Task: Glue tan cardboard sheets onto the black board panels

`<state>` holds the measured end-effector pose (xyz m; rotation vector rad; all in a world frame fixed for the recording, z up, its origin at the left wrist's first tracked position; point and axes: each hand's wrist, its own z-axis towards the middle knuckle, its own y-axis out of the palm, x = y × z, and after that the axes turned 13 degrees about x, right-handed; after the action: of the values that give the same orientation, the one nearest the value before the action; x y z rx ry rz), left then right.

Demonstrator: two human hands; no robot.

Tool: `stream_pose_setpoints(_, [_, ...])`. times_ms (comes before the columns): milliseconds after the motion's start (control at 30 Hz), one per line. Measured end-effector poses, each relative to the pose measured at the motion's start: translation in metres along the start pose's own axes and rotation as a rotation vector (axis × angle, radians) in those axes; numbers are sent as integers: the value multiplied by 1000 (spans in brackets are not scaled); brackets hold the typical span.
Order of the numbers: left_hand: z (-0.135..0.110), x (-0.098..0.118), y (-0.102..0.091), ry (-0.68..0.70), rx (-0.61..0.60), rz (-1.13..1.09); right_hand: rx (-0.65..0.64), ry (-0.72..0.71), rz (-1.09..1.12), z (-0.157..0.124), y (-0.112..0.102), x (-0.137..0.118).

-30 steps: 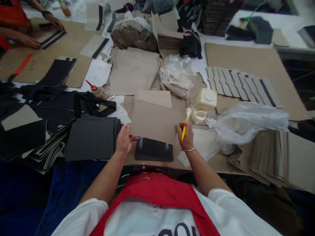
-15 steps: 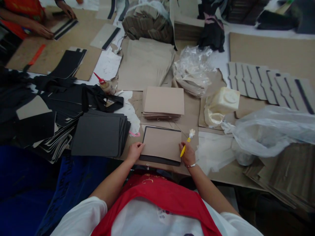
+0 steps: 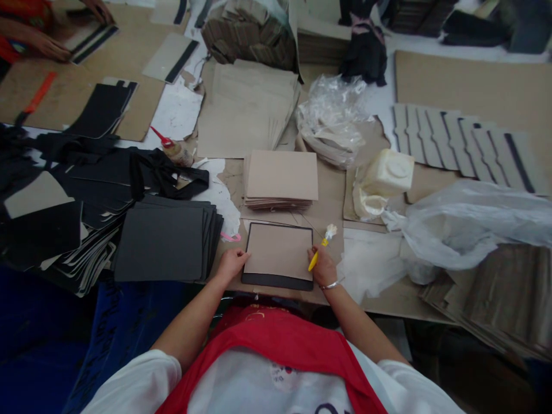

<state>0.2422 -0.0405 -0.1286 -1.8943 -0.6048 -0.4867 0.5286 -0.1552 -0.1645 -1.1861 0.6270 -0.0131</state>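
A tan card [image 3: 279,250] lies flat on a black sheet [image 3: 276,280] at the table's near edge, a black border showing round it. My left hand [image 3: 230,264] presses its left edge with curled fingers. At its right edge my right hand [image 3: 322,266] is closed round a yellow-handled glue brush [image 3: 321,246], bristles pointing up and away. A stack of tan cards [image 3: 280,178] sits just behind.
A pile of black sheets [image 3: 161,241] lies to the left, with a glue bottle [image 3: 175,150] beyond. A cream glue tub [image 3: 386,172] and plastic bags [image 3: 466,221] stand right. Grey board stacks [image 3: 495,293] fill the right edge. Another person's hands [image 3: 49,49] work far left.
The tan card, held up over the black sheet a second ago, now lies flat on it. Both hands came down to its edges. The camera view shifted.
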Motion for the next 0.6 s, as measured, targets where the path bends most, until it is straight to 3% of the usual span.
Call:
stream_pose_setpoints(267, [3,2,0,30,-70,85,-113,49,-171,2,-4,-10])
stream_pose_setpoints(467, [1,6,-2,52,-67,100,-137,70,-98,1,-4,-9])
stream_pose_setpoints(600, [3,3,1,48,-45,113,-84,58,-42,0,0,-5])
